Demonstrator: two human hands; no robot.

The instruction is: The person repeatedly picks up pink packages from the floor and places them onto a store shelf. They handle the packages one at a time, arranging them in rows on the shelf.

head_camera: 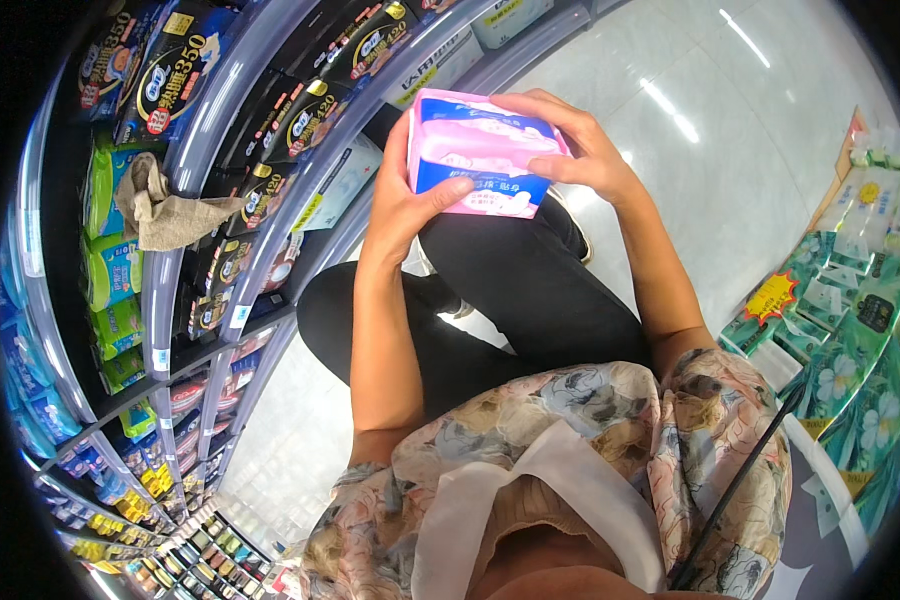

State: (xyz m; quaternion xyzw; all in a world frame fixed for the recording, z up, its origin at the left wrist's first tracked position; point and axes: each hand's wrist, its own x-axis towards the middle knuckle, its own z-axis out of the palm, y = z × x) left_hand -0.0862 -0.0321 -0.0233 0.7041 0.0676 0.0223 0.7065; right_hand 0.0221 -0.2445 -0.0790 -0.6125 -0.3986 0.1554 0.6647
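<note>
Between my two hands is a pink and blue soft package [480, 154], apparently of sanitary pads, printed with writing. My left hand [405, 191] grips its left side, the thumb lying over the lower front edge. On the other side, my right hand [581, 150] wraps the right end, with fingers along the top edge and the thumb on the front. The package is held up just above my bent knee in black trousers [532, 277]. A crumpled beige cloth [176, 214] hangs over a shelf edge to the left of my left hand.
Store shelves [165, 300] run along the left, stocked with black packs [311, 116], green packs [112, 270] and white packs [337, 187]. Clear price rails edge the shelves. Stacked green packages [840, 322] with a red and yellow tag [772, 296] stand at right. Glossy floor tiles [705, 165] lie between.
</note>
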